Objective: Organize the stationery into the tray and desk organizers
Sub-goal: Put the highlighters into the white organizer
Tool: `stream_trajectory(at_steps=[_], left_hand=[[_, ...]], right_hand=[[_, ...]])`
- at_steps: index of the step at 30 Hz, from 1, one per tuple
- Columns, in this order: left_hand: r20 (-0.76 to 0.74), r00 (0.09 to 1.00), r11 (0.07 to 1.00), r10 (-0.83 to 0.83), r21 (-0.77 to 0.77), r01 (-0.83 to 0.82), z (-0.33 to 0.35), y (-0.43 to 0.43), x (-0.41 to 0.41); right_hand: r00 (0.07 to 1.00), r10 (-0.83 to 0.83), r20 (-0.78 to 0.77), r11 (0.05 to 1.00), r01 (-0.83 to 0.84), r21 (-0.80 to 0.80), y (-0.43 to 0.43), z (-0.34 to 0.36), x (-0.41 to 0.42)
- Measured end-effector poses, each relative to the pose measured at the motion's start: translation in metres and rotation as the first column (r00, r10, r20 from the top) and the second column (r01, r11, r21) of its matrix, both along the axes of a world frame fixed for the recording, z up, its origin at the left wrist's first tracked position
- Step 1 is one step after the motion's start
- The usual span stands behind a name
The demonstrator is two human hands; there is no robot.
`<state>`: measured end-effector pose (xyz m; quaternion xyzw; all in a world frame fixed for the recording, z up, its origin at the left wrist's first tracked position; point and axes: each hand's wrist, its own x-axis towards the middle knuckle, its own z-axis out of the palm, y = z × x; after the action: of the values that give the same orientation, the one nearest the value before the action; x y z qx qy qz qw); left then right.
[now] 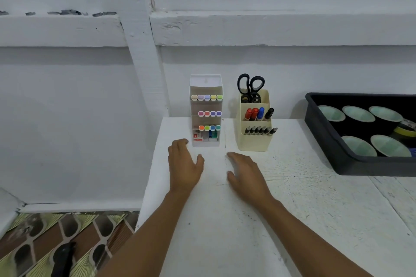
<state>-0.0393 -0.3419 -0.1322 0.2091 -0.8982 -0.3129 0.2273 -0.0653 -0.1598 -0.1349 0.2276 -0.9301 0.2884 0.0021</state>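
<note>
Both left hand (183,165), right hand (245,174) empty, fingers (180,143) straight; white organizer (206,82), cream organizer (254,142) ahead.

The white painted wooden table (315,209) carries a white plastic tiered organizer (206,87) with pastel and bright marker caps (207,97), a cream plastic organizer (254,141) with black-handled scissors (250,85), and a black plastic tray (333,141). The floor tiles (67,231) have a brown and gold-green fan pattern.

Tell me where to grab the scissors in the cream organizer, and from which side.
Take the scissors by their black handle loops, coming down from above. They stand upright in the rear compartment of the cream organizer, blades hidden inside; only the loops stick out, and the markers in front probably block a frontal approach.
</note>
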Motion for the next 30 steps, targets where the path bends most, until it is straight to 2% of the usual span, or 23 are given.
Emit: stream_trajectory(at_steps=[3,7,9,12,16,21,26,30], left_hand=[[0.113,0.990,0.995,-0.088,0.061,0.082,-0.001,-0.018,-0.012],[0.160,0.972,0.985,-0.174,0.037,0.171,-0.003,-0.035,-0.024],[0.196,0.960,0.980,-0.200,0.029,0.198,-0.003,-0.040,-0.029],[0.217,0.950,0.973,-0.223,0.000,0.229,-0.005,-0.045,-0.036],[0.219,0.955,0.977,-0.202,-0.025,0.213,-0.008,-0.045,-0.039],[0.200,0.962,0.983,-0.186,0.038,0.182,-0.013,-0.050,-0.034],[0.173,0.969,0.984,-0.178,0.018,0.178,-0.011,-0.058,-0.026],[0.239,0.953,0.982,-0.184,-0.005,0.191,-0.013,-0.070,-0.028]], right_hand=[[0.993,-0.066,0.095,0.996,0.071,-0.045,-0.032,0.002,-0.010],[0.963,-0.213,0.167,0.962,0.236,-0.135,-0.058,0.010,-0.024],[0.951,-0.279,0.133,0.947,0.296,-0.128,-0.065,0.012,-0.031],[0.956,-0.292,0.022,0.954,0.292,-0.064,-0.072,0.011,-0.040],[0.940,-0.339,-0.031,0.941,0.340,0.004,-0.076,0.010,-0.042],[0.976,-0.201,-0.081,0.968,0.211,0.135,-0.075,0.006,-0.040],[0.993,-0.075,-0.089,0.973,0.093,0.210,-0.078,0.005,-0.037],[0.996,-0.023,-0.088,0.968,0.044,0.245,-0.075,0.005,-0.037]])
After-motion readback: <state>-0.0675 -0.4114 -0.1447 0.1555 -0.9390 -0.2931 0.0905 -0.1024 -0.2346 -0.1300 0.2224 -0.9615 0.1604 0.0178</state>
